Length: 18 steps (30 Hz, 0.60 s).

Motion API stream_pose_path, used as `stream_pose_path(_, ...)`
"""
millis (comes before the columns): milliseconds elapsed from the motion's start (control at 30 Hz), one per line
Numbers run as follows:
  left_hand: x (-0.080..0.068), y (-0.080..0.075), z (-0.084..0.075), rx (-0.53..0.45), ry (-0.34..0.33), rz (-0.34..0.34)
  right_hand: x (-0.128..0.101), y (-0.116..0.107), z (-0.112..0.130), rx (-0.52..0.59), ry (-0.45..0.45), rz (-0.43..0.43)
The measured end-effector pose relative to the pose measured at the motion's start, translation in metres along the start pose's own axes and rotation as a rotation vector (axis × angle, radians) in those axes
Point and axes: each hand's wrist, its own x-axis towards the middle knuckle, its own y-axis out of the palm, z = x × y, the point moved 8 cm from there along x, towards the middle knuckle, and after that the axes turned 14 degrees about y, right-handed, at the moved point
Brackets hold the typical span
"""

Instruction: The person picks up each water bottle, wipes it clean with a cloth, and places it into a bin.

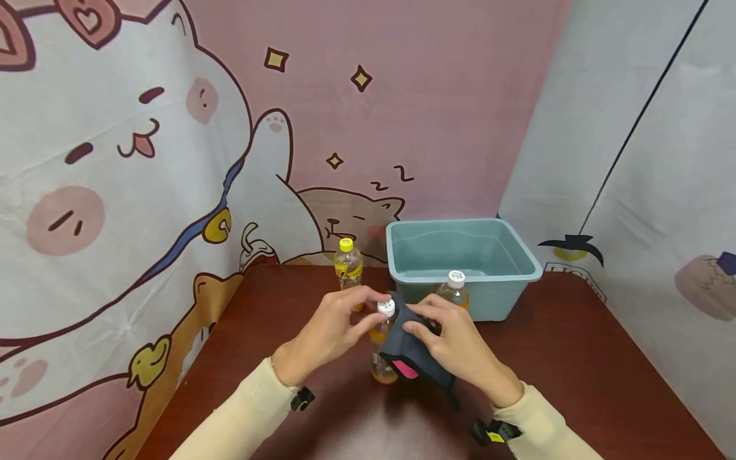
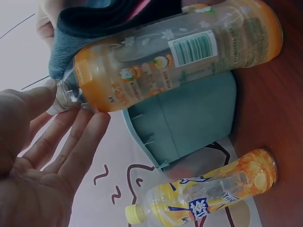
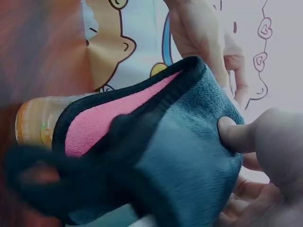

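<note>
We have the near bottle upright between hands, near-left of the bin, left hand closer and pinching its white cap, right hand gripping grey cloth at the bottle's right.

Pale glare lies on the near tabletop; the right wrist view blurs the dark strap, apparently through motion.

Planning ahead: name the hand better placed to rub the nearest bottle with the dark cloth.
Probably the right hand: it grips the dark cloth beside the nearest bottle, while the left hand pinches the white cap.
</note>
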Motion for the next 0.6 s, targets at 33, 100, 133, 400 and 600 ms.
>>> stream_pose_path(33, 0.000, 0.000, 0.000, -0.003, -0.004, 0.007, 0.000, 0.003, 0.001, -0.001, 0.001, 0.012)
stream_pose_path(100, -0.001, -0.003, -0.001, 0.003, -0.011, 0.016, 0.000, 0.007, 0.003, 0.003, -0.001, 0.023)
stream_pose_path(133, -0.002, -0.004, -0.001, 0.004, -0.015, 0.019, 0.001, 0.009, 0.004, 0.007, 0.002, 0.025)
stream_pose_path(400, -0.007, -0.010, 0.003, -0.057, -0.043, 0.028, 0.004, 0.017, 0.005, 0.012, 0.003, 0.040)
stream_pose_path(600, -0.010, -0.011, 0.004, -0.056, -0.053, -0.001, 0.007, 0.023, 0.003, 0.006, 0.018, 0.062)
